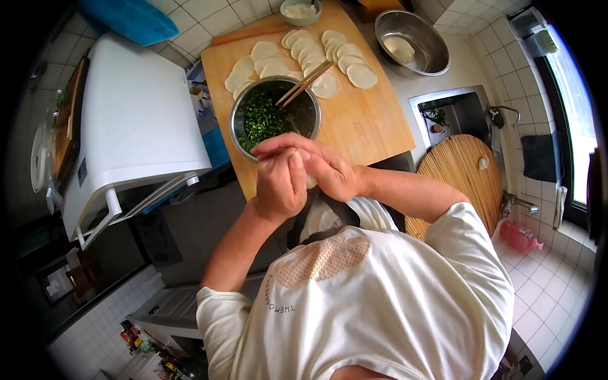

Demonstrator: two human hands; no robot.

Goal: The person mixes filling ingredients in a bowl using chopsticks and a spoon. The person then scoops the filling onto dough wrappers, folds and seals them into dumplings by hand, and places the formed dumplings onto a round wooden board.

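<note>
My left hand and my right hand are pressed together in front of my chest, fingers closed and thumbs side by side. A bit of pale dough shows between them at the lower edge; the rest is hidden by my fingers. Just beyond my hands, a metal bowl holds chopped green filling, with wooden chopsticks leaning on its rim. Thin round dough wrappers lie overlapping in rows behind the bowl on a wooden board.
A rolling pin and a small green bowl are at the back. To the right are a steel basin with dough, a sink and a round slatted mat. A white appliance stands left.
</note>
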